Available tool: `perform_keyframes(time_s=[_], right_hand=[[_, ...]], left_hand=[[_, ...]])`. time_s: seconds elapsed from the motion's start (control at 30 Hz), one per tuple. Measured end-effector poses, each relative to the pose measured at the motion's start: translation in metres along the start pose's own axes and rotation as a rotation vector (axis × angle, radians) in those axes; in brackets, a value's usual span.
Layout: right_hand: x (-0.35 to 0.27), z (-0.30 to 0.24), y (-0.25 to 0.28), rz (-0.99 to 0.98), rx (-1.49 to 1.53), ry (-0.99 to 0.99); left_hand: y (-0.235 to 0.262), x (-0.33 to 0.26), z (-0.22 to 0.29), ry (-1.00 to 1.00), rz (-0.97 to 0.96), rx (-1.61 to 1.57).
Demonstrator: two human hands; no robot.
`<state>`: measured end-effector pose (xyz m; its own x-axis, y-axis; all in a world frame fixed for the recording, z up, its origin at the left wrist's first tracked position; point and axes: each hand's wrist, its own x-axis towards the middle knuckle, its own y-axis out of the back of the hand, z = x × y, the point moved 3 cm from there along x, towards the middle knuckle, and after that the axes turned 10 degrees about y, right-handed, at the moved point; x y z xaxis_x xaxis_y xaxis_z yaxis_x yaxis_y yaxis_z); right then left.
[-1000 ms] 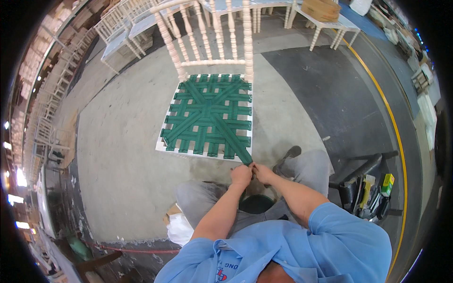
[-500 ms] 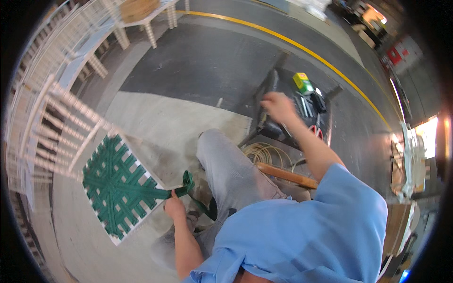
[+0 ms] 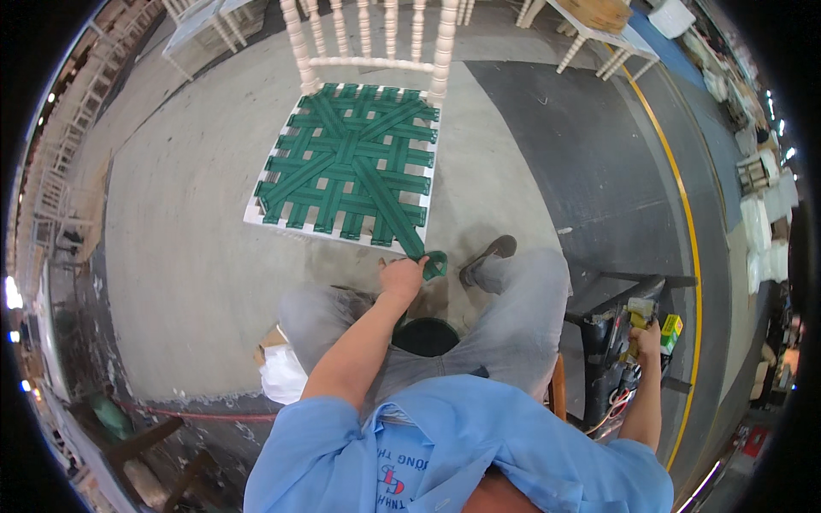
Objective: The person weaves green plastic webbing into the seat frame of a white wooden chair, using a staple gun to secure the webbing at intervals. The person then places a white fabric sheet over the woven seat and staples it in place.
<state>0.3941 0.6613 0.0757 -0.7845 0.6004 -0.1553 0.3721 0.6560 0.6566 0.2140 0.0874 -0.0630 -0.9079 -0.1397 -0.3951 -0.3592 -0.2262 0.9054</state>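
Note:
In front of me stands a cream chair (image 3: 434, 64) with turned spindles, its white seat frame crossed by woven green webbing (image 3: 346, 147). Diagonal bands meet at the middle of the seat. At the front right corner my left hand (image 3: 402, 279) is closed on a loose end of webbing strap (image 3: 436, 264), which curls beside the fingers. Off to the right my right hand (image 3: 648, 339) grips a yellowish-grey staple gun (image 3: 640, 309) over a black stool (image 3: 604, 329); its fingers are partly hidden.
A green and yellow box (image 3: 672, 332) and red-handled scissors (image 3: 619, 398) lie on the stool. A dark bucket (image 3: 425, 337) stands between my legs. White tables (image 3: 616, 38) and chairs stand farther back. A yellow line (image 3: 684, 201) runs along the floor at right.
My view has turned toward the chair, which now appears ahead. My right hand has taken hold of the staple gun at the stool. My left hand still holds the strap.

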Motion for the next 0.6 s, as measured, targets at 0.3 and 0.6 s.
perform_keyframes(time_s=[0.3, 0.6], right_hand=[[-0.042, -0.254, -0.132, -0.466, 0.194, 0.091], [-0.096, -0.353, -0.353, -0.989, 0.068, 0.159]], left_hand=[[-0.004, -0.003, -0.003, -0.036, 0.013, -0.143], [-0.001, -0.003, -0.008, -0.042, 0.020, -0.143]])
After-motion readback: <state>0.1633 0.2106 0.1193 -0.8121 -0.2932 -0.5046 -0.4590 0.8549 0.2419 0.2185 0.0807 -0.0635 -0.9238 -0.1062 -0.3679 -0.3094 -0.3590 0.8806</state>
